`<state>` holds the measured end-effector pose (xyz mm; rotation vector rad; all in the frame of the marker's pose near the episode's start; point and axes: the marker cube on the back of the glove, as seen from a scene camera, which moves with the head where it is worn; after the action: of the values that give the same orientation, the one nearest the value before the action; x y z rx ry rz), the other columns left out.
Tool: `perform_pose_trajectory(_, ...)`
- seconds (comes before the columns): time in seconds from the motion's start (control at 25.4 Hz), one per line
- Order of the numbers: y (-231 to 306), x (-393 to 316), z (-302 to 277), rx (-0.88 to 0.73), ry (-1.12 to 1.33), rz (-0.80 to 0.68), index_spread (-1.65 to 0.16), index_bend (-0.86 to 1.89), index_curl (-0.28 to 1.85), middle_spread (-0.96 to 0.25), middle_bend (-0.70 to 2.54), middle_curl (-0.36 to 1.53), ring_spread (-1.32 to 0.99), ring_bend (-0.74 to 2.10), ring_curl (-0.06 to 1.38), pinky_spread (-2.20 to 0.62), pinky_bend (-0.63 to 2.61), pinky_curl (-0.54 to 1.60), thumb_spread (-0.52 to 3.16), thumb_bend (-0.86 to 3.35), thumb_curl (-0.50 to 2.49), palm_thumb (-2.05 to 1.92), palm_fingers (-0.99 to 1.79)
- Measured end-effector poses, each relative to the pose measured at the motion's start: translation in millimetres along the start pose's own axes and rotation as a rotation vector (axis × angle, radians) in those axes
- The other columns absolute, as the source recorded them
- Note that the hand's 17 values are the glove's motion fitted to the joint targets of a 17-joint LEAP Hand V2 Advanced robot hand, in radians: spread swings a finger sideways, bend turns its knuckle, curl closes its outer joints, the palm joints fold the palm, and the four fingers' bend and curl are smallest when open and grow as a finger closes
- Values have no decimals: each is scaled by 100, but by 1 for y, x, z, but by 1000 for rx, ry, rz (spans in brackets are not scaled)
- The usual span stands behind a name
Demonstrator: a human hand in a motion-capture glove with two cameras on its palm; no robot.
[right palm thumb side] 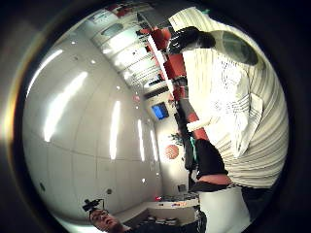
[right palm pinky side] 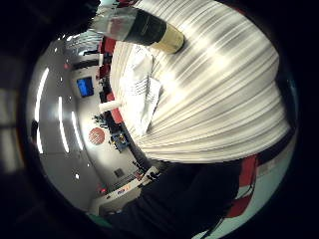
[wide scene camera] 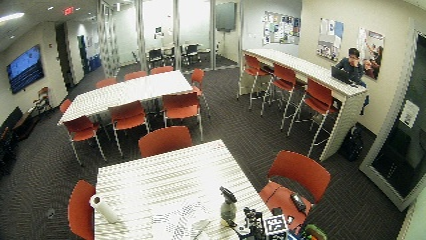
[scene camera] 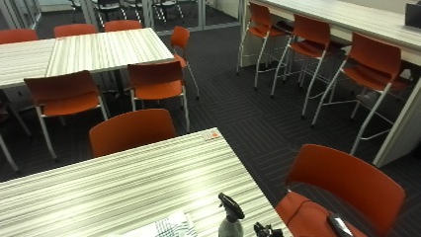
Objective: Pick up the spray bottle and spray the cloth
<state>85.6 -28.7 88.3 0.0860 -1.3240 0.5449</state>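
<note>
Striped glossy table, see-through plastic bottle, thin crumpled cloth.

The table (scene camera: pixel 118 182) has a smooth top with fine pale and grey stripes, and it shines under the lights. The bottle (scene camera: pixel 230 223) looks like clear plastic with a glossy black plastic spray head. The cloth (wide scene camera: pixel 174 220) is white with thin dark lines, soft, matt and creased. The paper roll (wide scene camera: pixel 105 209) is white and matt. The chairs (scene camera: pixel 345 190) have smooth orange-red moulded seats with a dull sheen on thin metal legs. The floor (scene camera: pixel 250 118) is dark, matt carpet with a ribbed pattern.
</note>
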Motion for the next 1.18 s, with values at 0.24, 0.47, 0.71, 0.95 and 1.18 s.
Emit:
perform_pose_trajectory(0.24, -15, 14, 8, 1, 65, 43, -41, 15, 30, -13, 17, 26, 3, 37, 31, 11, 48, 35, 99, -2, 46, 77, 17)
perform_pose_trajectory(0.47, -26, 26, 23, -20, 107, 41, -41, 15, 29, -14, 18, 27, 2, 37, 31, 11, 47, 35, 98, -2, 47, 78, 17)
perform_pose_trajectory(0.71, -40, 24, 26, -16, 118, 10, -41, 15, 29, -15, 18, 28, 1, 37, 32, 11, 46, 35, 97, -2, 47, 78, 17)
perform_pose_trajectory(0.95, -42, 6, 25, -24, 110, -17, -42, 16, 29, -16, 18, 29, 0, 37, 32, 11, 44, 34, 95, -3, 47, 79, 18)
perform_pose_trajectory(1.18, -47, 0, 26, -25, 116, -14, -42, 17, 30, -17, 18, 30, 0, 37, 33, 11, 42, 34, 95, -3, 47, 79, 18)
